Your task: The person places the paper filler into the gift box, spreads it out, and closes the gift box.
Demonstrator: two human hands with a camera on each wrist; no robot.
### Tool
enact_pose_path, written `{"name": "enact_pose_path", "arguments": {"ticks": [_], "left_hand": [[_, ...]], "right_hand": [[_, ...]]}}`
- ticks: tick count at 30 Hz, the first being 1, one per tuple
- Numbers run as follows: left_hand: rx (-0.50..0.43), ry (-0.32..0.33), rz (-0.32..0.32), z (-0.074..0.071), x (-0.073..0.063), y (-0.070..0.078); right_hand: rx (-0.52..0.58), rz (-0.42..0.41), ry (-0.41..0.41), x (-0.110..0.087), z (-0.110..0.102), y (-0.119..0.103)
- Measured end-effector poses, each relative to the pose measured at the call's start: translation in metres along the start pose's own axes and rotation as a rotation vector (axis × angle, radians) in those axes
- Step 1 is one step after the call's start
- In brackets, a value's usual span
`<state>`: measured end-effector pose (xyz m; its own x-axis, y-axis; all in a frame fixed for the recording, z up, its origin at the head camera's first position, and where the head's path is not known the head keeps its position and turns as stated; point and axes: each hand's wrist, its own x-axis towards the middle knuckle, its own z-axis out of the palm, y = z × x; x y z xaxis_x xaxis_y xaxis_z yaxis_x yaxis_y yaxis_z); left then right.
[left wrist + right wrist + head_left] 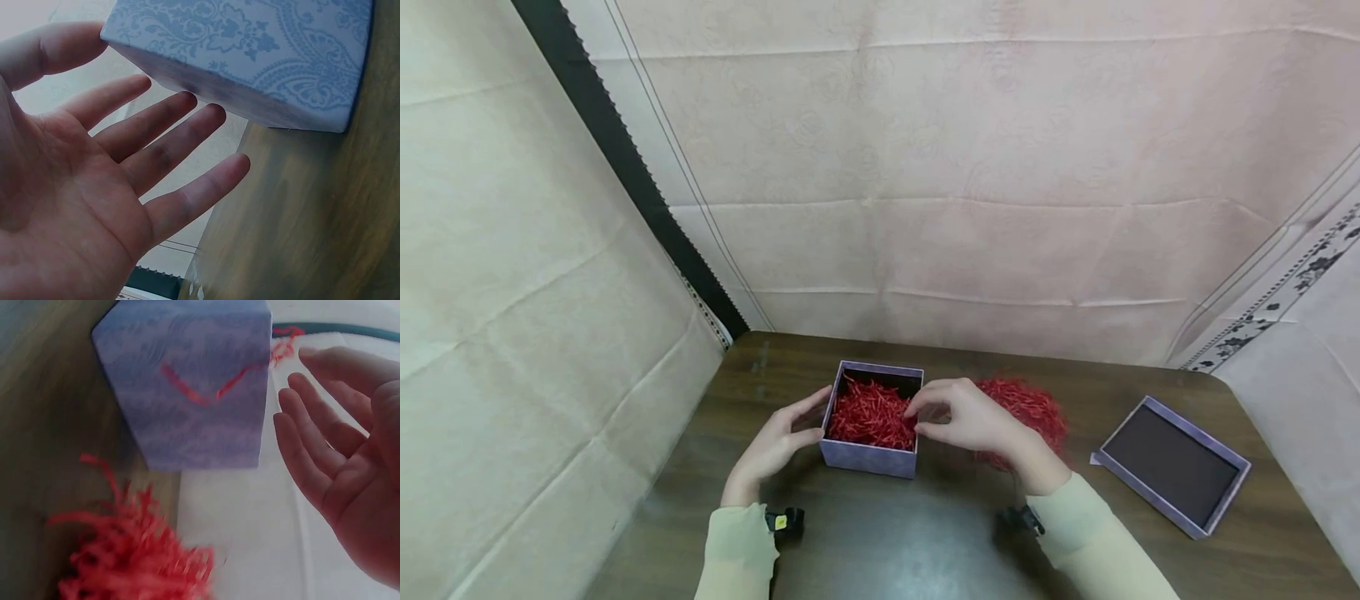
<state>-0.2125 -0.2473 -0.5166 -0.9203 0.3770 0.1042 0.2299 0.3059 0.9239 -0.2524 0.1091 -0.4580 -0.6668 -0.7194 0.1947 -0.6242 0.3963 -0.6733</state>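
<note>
A lavender patterned gift box (868, 457) stands without its lid on the table, partly filled with red shredded paper (872, 414). Beside its left wall is my left hand (778, 446), fingers spread and fairly straight. In the left wrist view, the left thumb (69, 49) meets a corner of the box. My right hand (966, 417) hovers at the box's right rim, fingertips close to the shreds. Those fingers look relaxed and apart in the right wrist view, with nothing between them. A red strand (200, 394) hangs down the box's outer wall there.
A loose pile of red shredded paper (1026, 408) lies on the table right of the box, partly behind my right forearm. Farther right, the box lid (1172, 467) rests with its dark inside up. Pale cloth (962, 167) hangs behind the wooden table (880, 533).
</note>
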Motion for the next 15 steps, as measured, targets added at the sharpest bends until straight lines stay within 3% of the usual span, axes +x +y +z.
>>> {"name": "enact_pose_path", "arguments": {"ticks": [7, 15], "left_hand": [[0.014, 0.008, -0.002, -0.001, 0.002, 0.000], [0.022, 0.007, -0.014, 0.000, 0.002, -0.002]], "right_hand": [[-0.010, 0.133, 0.026, -0.019, 0.008, 0.016], [-0.072, 0.042, -0.017, -0.015, 0.018, 0.015]]}}
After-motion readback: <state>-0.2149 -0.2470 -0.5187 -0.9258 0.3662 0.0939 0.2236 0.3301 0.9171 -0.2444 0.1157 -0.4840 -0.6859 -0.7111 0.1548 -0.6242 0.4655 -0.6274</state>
